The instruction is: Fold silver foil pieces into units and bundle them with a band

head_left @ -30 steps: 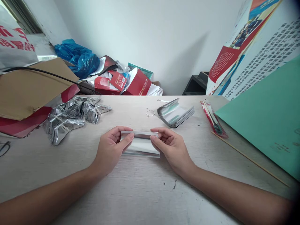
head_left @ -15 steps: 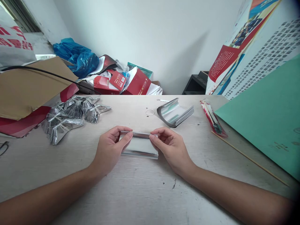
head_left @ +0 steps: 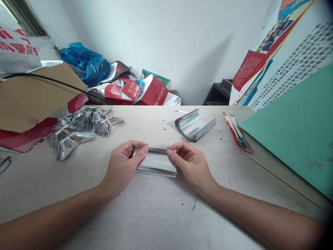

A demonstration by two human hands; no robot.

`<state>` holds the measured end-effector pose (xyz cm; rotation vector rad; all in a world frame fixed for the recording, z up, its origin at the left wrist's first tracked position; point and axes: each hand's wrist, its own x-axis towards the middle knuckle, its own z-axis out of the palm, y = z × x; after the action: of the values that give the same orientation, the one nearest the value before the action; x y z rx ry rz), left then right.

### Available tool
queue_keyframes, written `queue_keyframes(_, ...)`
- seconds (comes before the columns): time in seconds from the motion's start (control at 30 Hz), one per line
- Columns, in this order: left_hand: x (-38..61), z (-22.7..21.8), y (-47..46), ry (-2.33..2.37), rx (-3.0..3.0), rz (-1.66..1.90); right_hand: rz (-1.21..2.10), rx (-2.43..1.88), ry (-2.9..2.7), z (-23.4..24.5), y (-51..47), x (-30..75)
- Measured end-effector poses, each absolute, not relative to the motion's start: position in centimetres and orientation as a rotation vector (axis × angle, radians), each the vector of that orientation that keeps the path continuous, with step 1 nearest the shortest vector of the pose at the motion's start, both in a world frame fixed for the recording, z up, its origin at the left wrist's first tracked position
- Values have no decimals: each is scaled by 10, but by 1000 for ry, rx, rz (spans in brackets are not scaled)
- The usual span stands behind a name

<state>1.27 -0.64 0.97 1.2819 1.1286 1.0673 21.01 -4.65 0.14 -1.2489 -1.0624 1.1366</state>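
Note:
A sheet of silver foil paper (head_left: 156, 162) lies in front of me, with a narrow fold along its far edge and a curled near edge. My left hand (head_left: 126, 161) pinches the far left corner between thumb and fingers. At the far right corner, my right hand (head_left: 188, 163) grips the same fold, thumb on top. Beyond the right hand rests a curved stack of silver foil sheets (head_left: 196, 126). A thin white ring (head_left: 167, 124) lies left of the stack. Several pleated silver foil pieces (head_left: 78, 130) are heaped at the left.
A cardboard piece (head_left: 41, 97) leans over the left side. On the right are a red-and-clear packet (head_left: 237, 132), a thin wooden stick (head_left: 278, 176) and a large green board (head_left: 293, 128). Red boxes and a blue plastic bag (head_left: 85, 64) sit behind the table.
Both hands keep their pinch on the foil's far fold, almost unmoved. The whole view has shifted very slightly.

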Motion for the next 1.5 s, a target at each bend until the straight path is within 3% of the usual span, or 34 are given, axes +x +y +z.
queue_keyframes(1.5,14,10,-5,1125,1234,1086,1142,-1224,-1010,2,-47,209)
